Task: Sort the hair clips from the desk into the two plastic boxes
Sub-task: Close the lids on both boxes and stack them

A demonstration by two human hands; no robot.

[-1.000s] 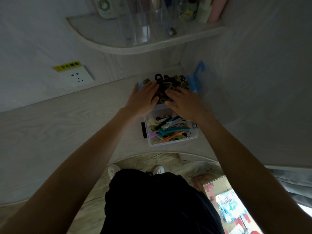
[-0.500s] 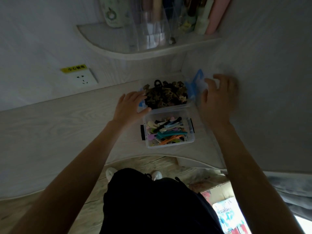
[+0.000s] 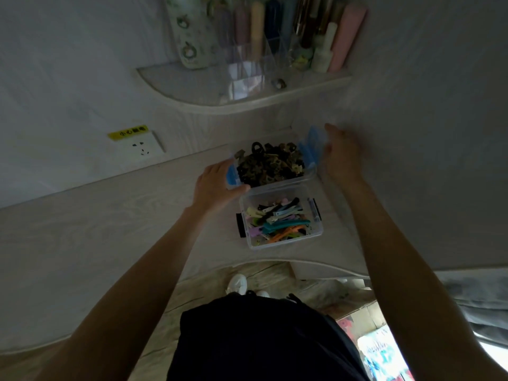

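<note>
Two clear plastic boxes stand one behind the other on the pale desk (image 3: 110, 224). The far box (image 3: 309, 176) has blue latches and is heaped with dark brown and black claw clips (image 3: 270, 165). The near box (image 3: 283, 243) has black latches and holds colourful flat hair clips (image 3: 280, 222). My left hand (image 3: 213, 185) rests against the far box's left side, its thumb under the blue latch (image 3: 232, 174). My right hand (image 3: 342, 155) is at the box's right side, fingers by the raised blue latch (image 3: 310, 148); it is blurred.
A wall socket (image 3: 141, 147) with a yellow label sits on the back wall at left. Above the boxes a curved shelf (image 3: 236, 101) carries a clear organiser with bottles and tubes. The side wall stands close on the right. Below the desk edge are my shoes and a cardboard carton.
Both hands came off the top of the claw clip pile and moved out to the far box's sides. The right hand swung right, then back to the blue latch.
</note>
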